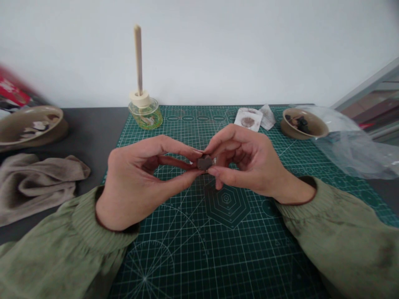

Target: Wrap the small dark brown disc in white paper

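A small dark grey-brown piece [205, 162] with an angular outline is held up above the green cutting mat [174, 257]; its exact kind is too small to make out. My left hand [149, 174] pinches it from the left between thumb and fingertips. From the right, my right hand [246, 160] grips the same piece with thumb and index finger, its other fingers curled behind. The fingertips of both hands nearly meet around it and hide part of its edges.
A glass reed diffuser [145, 112] stands at the back left. A brown bowl [62, 128] with pale pieces and a taupe cloth [40, 182] lie left. At back right are a stained white paper [249, 119], a small bowl [322, 129] with dark pieces and a clear plastic bag [352, 153].
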{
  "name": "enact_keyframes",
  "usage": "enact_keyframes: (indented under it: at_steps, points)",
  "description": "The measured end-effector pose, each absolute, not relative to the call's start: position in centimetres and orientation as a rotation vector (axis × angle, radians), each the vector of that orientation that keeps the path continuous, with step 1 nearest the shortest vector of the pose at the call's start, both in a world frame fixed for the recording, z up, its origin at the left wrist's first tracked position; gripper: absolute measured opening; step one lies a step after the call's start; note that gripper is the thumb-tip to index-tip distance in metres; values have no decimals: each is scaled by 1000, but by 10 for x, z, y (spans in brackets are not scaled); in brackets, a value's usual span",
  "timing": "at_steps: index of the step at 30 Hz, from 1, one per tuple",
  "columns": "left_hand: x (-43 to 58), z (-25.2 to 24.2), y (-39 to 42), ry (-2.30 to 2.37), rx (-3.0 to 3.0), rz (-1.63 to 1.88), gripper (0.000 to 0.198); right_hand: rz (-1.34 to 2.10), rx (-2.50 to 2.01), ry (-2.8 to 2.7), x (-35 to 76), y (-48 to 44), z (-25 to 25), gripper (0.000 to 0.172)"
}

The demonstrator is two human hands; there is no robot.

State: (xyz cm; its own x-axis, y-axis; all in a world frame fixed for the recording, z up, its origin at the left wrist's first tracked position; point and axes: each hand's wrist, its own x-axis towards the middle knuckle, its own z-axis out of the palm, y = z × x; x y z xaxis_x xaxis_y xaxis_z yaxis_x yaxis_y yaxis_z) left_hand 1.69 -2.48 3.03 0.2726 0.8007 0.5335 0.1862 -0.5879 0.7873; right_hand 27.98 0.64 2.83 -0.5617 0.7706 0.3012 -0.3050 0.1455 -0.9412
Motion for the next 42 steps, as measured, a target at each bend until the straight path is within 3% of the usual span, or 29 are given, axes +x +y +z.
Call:
enact_keyframes:
  at_steps: [17, 21, 29, 32, 38, 42]
  points:
    - [19, 28, -19, 858, 1898, 1257, 15, 1456, -537, -1662, 280, 9, 26, 43]
    - [15, 24, -15, 933, 1995, 1211, 10, 1217, -671, -1787, 282, 12, 24, 36]
    - [0, 7, -1, 1038, 2542, 843, 38, 524, -800, -2330, 297, 24, 18, 16]
    - [-3, 0, 2, 1031, 2533, 799, 39, 477, -856, -2412, 299, 25, 17, 21]
    - [-1, 2, 5, 996, 2439, 826, 29, 455, -899, -2421, 299, 25, 20, 12]
    - [2, 6, 3, 1045, 2347, 831, 25, 432, -920, -2449, 298, 27, 20, 15]
